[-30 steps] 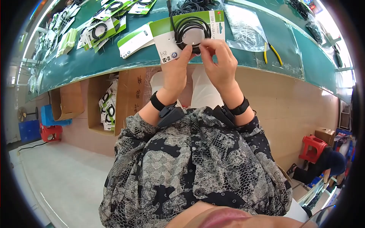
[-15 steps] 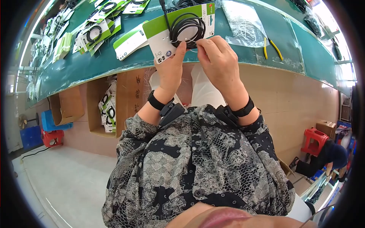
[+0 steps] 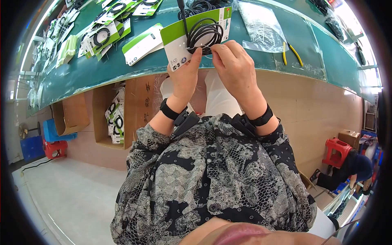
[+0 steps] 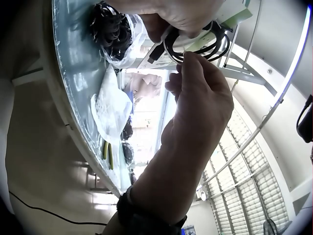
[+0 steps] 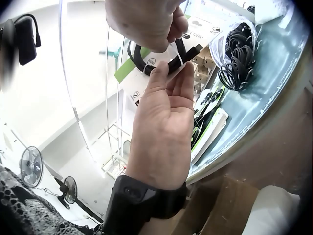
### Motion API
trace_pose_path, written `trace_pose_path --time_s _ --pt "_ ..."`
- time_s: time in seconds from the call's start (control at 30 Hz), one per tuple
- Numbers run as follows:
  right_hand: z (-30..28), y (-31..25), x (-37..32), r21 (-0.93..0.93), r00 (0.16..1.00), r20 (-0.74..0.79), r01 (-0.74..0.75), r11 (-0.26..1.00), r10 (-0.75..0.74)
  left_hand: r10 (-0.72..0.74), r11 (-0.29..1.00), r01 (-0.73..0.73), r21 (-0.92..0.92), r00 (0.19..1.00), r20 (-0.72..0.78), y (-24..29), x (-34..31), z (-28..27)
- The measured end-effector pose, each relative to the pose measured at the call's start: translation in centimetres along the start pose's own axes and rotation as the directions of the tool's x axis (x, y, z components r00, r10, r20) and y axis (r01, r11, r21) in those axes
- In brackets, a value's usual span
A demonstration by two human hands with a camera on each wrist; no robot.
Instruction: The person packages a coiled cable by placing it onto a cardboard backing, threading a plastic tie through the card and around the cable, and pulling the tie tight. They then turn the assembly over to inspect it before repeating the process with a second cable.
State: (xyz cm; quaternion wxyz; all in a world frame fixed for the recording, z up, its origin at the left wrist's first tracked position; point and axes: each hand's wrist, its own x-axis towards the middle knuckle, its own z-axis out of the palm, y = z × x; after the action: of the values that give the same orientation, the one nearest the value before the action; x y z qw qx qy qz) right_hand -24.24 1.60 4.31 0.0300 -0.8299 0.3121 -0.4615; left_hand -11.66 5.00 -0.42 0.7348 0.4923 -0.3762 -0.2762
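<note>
A green and white card [image 3: 175, 52] with a coiled black cable [image 3: 203, 34] on it is held up over the table's near edge. My left hand [image 3: 185, 77] grips the card and coil from below, thumb on the coil. At the coil's lower right, my right hand [image 3: 237, 67] pinches with thumb and forefinger. The right wrist view shows a white tie round the coil [image 5: 139, 63] beside the cable's plug [image 5: 193, 53]; the left hand [image 5: 164, 112] holds it there. In the left wrist view the right hand [image 4: 195, 107] has its fingertips at the coil.
Carded cables [image 3: 102, 36] lie in a pile at the left, with loose cards [image 3: 141, 45] nearer. Behind the held card are more black cables [image 3: 200, 5]. To the right lie a bag of white ties [image 3: 263, 30] and yellow-handled pliers [image 3: 294, 55]. An open carton [image 3: 98, 118] stands below the table.
The card and both hands moved left, and the card then tilted. The right hand's fingers came down closer to the coil's lower edge.
</note>
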Motion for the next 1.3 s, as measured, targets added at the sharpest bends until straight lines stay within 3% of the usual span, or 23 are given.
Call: trace_pose_path --time_s 0.37,0.6,0.87,1.3 --pt "-0.04 -0.53 0.16 -0.027 0.999 0.036 0.001 1.000 0.000 -0.020 1.000 0.020 -0.016 1.000 -0.008 0.02 -0.20 -0.11" --pt "0.05 -0.42 0.20 -0.039 0.999 0.035 -0.014 0.999 0.015 0.083 0.979 -0.087 0.185 0.996 0.031 0.27 -0.52 -0.07" --pt "-0.01 -0.35 0.14 -0.054 0.997 0.069 -0.018 0.998 0.021 0.011 0.978 -0.019 0.209 0.999 0.036 0.20 -0.44 -0.43" --pt "-0.29 -0.52 0.16 -0.040 0.992 0.110 -0.065 0.997 0.069 0.026 0.973 -0.037 0.229 0.998 0.052 0.00 -0.55 -0.48"
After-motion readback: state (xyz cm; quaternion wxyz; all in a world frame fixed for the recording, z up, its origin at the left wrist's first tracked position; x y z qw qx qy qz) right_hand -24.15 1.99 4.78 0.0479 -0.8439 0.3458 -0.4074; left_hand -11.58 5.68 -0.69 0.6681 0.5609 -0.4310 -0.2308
